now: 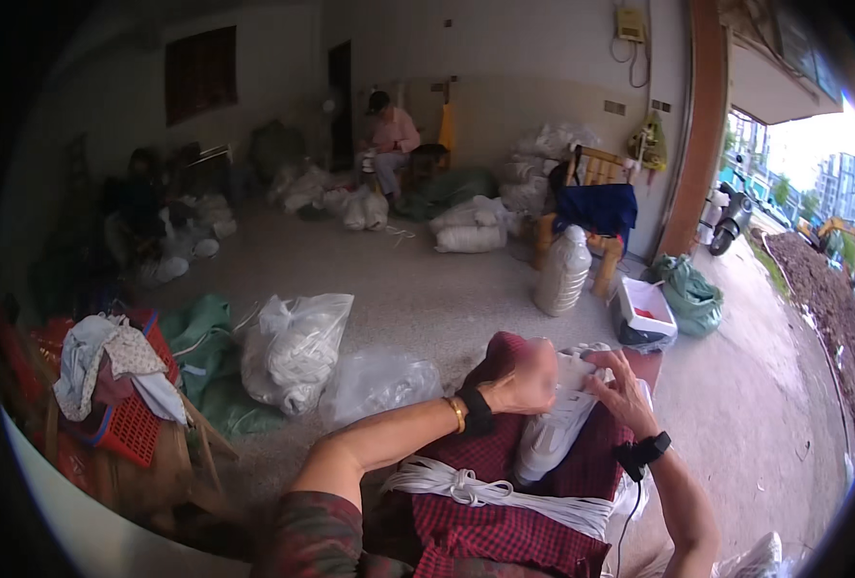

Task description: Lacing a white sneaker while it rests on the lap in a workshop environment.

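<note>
A white lace-up shoe (pixel 549 435) lies across my lap on a red-and-black checked apron (pixel 505 525), its toe toward me. My left hand (pixel 531 381) is closed like a fist beside the shoe's upper; it is slightly blurred, and whatever it pinches is hidden. My right hand (pixel 624 393) grips the other side of the shoe near its opening, with fingers bent over the upper. Across my lap runs a knotted bundle of white shoelaces (pixel 466 487).
Left of me, a red plastic basket (pixel 139 433) holds cloths. Clear bags (pixel 297 352) and a green sack (pixel 218 400) lie nearby. Ahead stand a large plastic bottle (pixel 564 275), a white tray (pixel 645 306) and a bamboo chair (pixel 596 207). Another person (pixel 389 144) sits farther back.
</note>
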Demonstrator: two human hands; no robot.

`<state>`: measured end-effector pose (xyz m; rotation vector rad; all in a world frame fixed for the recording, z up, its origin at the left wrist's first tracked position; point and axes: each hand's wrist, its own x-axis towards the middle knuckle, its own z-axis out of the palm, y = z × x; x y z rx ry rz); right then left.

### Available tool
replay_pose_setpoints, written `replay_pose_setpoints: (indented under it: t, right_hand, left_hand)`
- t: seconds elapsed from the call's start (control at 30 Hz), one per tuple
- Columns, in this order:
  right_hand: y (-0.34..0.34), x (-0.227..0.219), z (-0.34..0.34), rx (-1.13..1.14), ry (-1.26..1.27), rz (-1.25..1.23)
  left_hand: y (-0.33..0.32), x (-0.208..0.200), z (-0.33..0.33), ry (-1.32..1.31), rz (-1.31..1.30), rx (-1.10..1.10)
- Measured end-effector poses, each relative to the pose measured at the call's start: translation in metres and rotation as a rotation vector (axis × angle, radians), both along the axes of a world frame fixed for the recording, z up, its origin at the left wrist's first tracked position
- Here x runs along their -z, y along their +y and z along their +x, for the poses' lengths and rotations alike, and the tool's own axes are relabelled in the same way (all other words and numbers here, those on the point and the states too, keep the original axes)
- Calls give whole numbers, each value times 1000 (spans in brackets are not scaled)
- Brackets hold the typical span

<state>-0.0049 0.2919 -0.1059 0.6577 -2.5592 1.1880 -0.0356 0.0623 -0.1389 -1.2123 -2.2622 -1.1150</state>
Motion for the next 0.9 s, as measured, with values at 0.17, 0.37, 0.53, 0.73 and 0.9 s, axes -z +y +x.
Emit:
replay_pose_setpoints:
  t: [0.17, 0.37, 0.53, 0.73, 0.9]
  right_hand:
    - [-20, -18, 27, -116, 9, -169]
    - [-80, -116, 152, -1191, -225, -179]
    - [-69, -121, 157, -1473, -357, -167]
    - [-59, -134, 177, -1490, -357, -132]
    - [-51, -131, 183, -1540, -369, -147]
  left_hand:
    - [-14, -1, 6, 24, -16, -96]
    - [-11, -11, 9, 125, -182, -201]
    - [-11, -5, 11, 54, -124, -152]
    - [-12, -3, 18, 66, -128, -154]
    - [-6, 1, 20, 160, -115, -170]
